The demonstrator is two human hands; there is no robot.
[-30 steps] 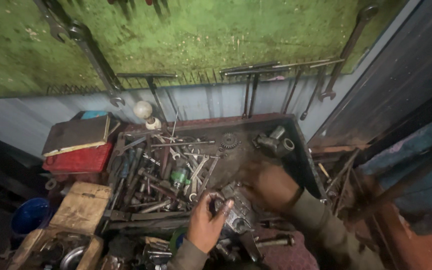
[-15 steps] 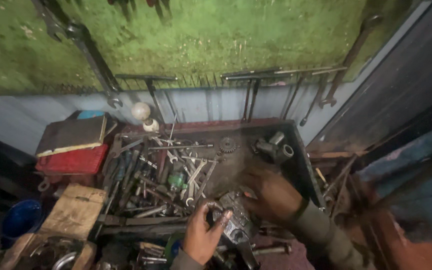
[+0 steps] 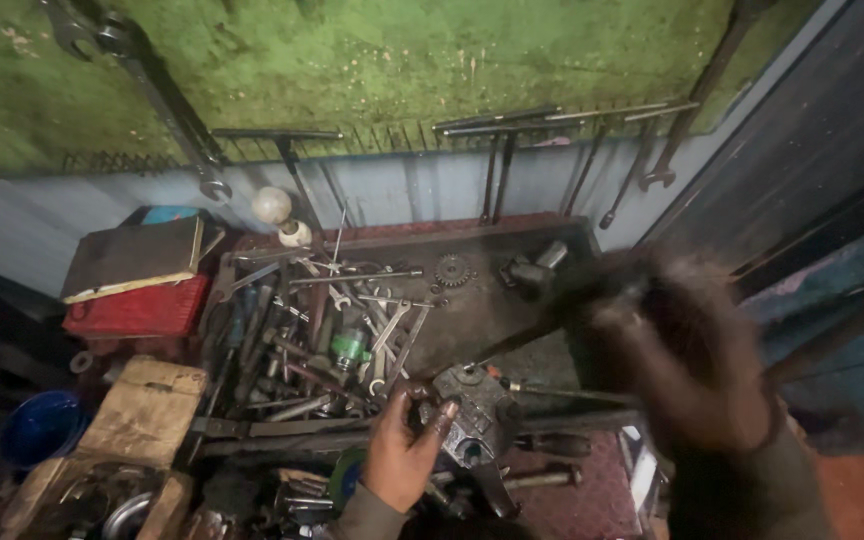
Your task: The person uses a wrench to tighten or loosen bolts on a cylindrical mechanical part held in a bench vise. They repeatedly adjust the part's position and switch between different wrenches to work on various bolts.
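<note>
My left hand [image 3: 402, 455] grips a grey metal machine part [image 3: 467, 415] at the front edge of the tool tray [image 3: 512, 235]. My right hand [image 3: 697, 365] is raised at the right, close to the camera and heavily blurred. A thin dark rod [image 3: 517, 340] runs from near its fingers down-left over the tray; whether the hand holds it is unclear. A heap of spanners and screwdrivers [image 3: 322, 330] fills the tray's left half.
Long spanners and T-handle wrenches [image 3: 497, 165] hang on the green wall behind. A red box [image 3: 137, 310] with a book on top stands at left, a wooden block [image 3: 142, 410] and a blue bowl [image 3: 42, 425] below it. A gear [image 3: 450, 270] and sockets [image 3: 532, 265] lie on the tray.
My right hand has lifted off the tray and swung right, towards the camera, now blurred. My left hand stays on the metal part.
</note>
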